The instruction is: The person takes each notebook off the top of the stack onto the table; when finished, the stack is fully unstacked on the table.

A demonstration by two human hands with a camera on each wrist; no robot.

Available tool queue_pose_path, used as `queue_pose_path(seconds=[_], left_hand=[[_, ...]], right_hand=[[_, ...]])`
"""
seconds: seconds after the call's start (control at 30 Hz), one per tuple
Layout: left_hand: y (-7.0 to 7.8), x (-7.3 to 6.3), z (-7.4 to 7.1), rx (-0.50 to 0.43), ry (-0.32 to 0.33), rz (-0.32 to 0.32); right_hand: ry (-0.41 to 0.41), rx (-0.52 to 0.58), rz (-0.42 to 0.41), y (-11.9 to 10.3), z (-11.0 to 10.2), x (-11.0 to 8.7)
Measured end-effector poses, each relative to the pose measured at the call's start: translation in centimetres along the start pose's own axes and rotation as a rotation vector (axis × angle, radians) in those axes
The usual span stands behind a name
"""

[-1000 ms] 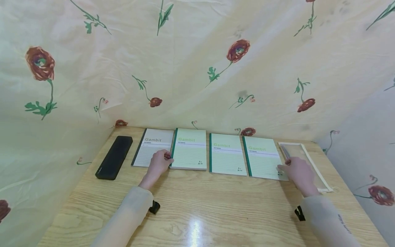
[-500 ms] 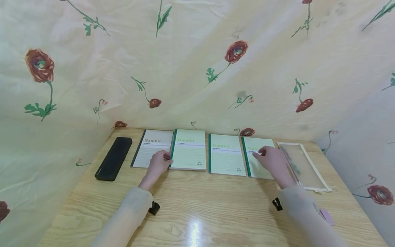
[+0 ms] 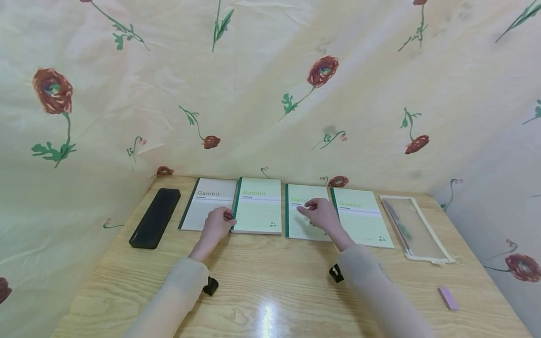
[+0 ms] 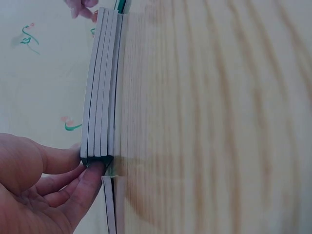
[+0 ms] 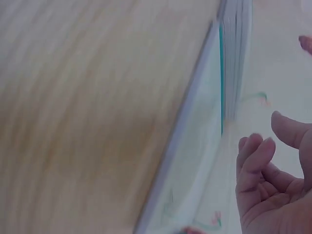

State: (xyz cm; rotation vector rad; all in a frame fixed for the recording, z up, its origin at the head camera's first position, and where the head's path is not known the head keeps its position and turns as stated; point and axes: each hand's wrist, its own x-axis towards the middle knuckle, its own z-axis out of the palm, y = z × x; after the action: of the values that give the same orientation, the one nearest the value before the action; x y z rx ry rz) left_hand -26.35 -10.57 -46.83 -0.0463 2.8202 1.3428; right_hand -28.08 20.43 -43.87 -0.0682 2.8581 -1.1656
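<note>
In the head view, we see a row of notebooks on the wooden table (image 3: 266,277), and our left hand (image 3: 219,223) is at the lower left corner of a green-spined stack of notebooks (image 3: 259,206). The grip is narrow there, at the spine side, so most of the stack lies to the right of our fingers and beyond them. To the left of that hand lies the grey notebook (image 3: 211,202) with a dark spine, and farther left a black case (image 3: 155,218). Our right hand (image 3: 324,216) hovers over the middle notebook (image 3: 300,224), covering part of its cover, with nothing held. To its right lie the rightmost notebook (image 3: 361,218), a mesh pouch (image 3: 420,230) with slim items inside and a purple block (image 3: 448,298). In the left wrist view, we have the corner of the stack pinched, thumb on the cover side and fingers at the green spine; several page edges run away from the grip, and thinner edges show just beside our fingers. In the right wrist view, our thumb and fingertips stand apart with a gap between them; a green-spined notebook lies beside the hand, apart from the fingers, and the thicker stack stands beyond it.
</note>
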Motion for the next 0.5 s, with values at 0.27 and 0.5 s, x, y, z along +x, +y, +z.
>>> queue_pose_path(seconds=[0.27,0.5], left_hand=[[0.1,-0.1,-0.1,0.002,0.002,0.007],[0.1,-0.1,-0.1,0.005,0.007,0.010]], right_hand=[[-0.054,0.115,0.014,-2.5,4.2,-0.4],[-0.057,0.109,-0.082,-3.1,6.4,-0.5]])
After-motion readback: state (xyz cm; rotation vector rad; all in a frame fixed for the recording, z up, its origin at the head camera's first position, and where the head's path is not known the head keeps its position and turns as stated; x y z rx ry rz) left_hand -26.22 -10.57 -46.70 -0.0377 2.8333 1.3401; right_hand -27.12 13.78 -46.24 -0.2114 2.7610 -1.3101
